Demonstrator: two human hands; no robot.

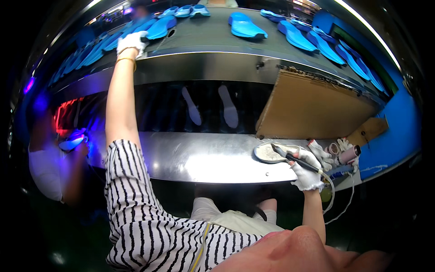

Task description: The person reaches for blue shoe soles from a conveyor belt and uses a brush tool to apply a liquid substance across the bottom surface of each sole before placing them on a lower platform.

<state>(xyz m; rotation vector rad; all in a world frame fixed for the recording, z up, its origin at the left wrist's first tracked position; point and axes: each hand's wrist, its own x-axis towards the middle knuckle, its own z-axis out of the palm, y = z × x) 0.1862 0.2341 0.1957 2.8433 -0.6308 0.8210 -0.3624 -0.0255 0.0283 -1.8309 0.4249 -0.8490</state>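
My left hand, in a white glove, reaches far up to the top conveyor and grips a blue shoe sole at its near end. My right hand, also gloved, holds a dark-handled brush whose tip rests in a shallow round dish on the steel shelf. My left arm wears a black-and-white striped sleeve.
Several blue soles lie along the upper belt. Two white insoles ride a lower dark belt. A cardboard sheet leans at the right, with tape rolls and a cylinder beside it. Another person stands at the left.
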